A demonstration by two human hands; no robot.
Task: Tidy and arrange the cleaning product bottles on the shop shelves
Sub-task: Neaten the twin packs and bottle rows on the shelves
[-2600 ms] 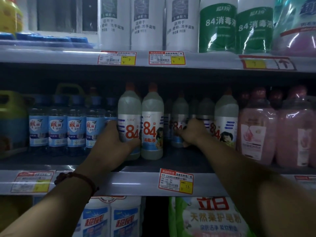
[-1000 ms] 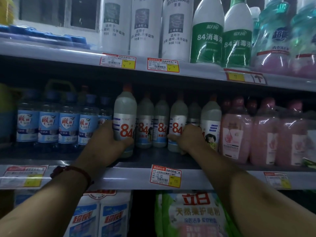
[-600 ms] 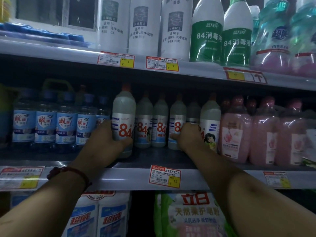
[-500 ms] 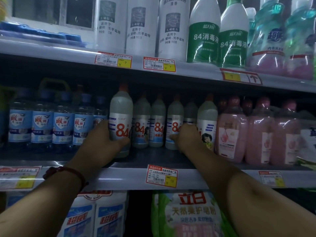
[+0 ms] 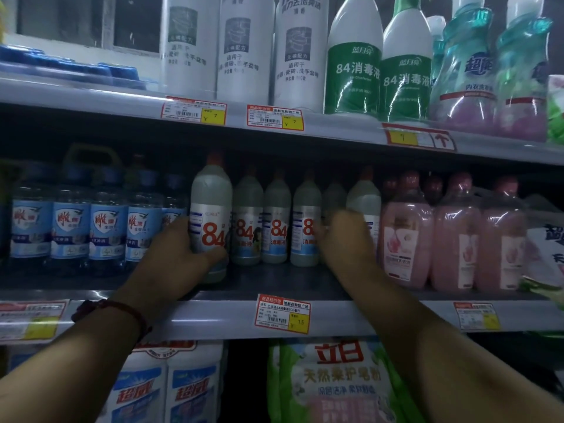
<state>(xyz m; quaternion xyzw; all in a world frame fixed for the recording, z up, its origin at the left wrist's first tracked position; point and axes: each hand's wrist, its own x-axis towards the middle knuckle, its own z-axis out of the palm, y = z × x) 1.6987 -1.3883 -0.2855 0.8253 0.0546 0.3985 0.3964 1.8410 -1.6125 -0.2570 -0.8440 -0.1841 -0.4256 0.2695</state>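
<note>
On the middle shelf (image 5: 183, 315) we see the left hand (image 5: 180, 254) wrapped round the front 84 disinfectant bottle (image 5: 210, 215), upright ahead of its row, while the right hand (image 5: 345, 236) seemingly curls round a dim rear 84 bottle (image 5: 334, 196) beside the pink bottles (image 5: 409, 239).

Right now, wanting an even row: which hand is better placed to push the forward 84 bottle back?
Left: the left hand grips that forward 84 bottle; the right hand reaches rear bottles farther right.
</note>
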